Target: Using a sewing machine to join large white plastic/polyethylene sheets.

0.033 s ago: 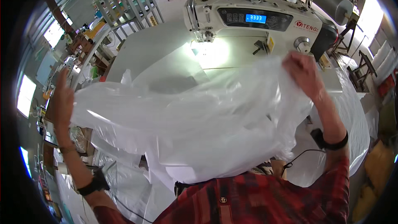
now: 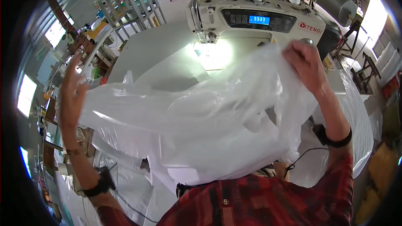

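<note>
At one o'clock, a sewing machine lights a pale tabletop; a grey slatted rack stands at eleven. Translucent plastic sheeting fills the centre. Hands wide apart: the right hand, at two, grips its raised edge; the left hand, at nine, has fingers spread, contact unclear.

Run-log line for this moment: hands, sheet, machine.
left hand: open, beside sheet | right hand: raised, gripping sheet | sewing machine: display lit, beyond sheet

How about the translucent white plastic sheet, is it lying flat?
No, the sheet rises in creased folds toward the raised, bare right hand.
</note>
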Demonstrator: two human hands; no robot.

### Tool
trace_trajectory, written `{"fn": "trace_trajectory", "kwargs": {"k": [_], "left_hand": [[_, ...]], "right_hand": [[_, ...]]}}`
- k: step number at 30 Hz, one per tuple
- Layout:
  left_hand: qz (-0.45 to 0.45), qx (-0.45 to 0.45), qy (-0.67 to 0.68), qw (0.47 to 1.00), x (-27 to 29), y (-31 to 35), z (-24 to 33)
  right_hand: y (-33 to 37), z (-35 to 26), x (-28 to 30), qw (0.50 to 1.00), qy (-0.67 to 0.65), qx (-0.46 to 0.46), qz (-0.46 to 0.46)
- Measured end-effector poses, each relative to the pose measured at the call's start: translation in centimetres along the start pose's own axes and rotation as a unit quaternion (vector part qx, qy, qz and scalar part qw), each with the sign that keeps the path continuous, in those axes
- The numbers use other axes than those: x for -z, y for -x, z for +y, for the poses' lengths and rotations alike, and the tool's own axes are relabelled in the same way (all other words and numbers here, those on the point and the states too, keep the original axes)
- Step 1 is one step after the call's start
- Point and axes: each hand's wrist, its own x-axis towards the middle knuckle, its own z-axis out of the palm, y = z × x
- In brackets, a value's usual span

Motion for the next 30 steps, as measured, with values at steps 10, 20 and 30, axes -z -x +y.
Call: {"fn": "trace_trajectory", "kwargs": {"k": [10,20,30], "left_hand": [[0.257,0.183,0.084,0.945,-9.6,-7.4,15.6],[0.378,0.176,0.150,0.896,13.2,2.1,-7.8],[0.200,0.380,-0.309,0.849,28.8,15.2,-25.8]], "right_hand": [[-5.8,-10.5,-6.9,0.871,-0.057,0.475,0.113],[1.3,1.5,-10.4,0.904,-0.070,0.053,-0.418],[2.2,6.0,-10.1,0.916,0.078,0.123,-0.374]]}}
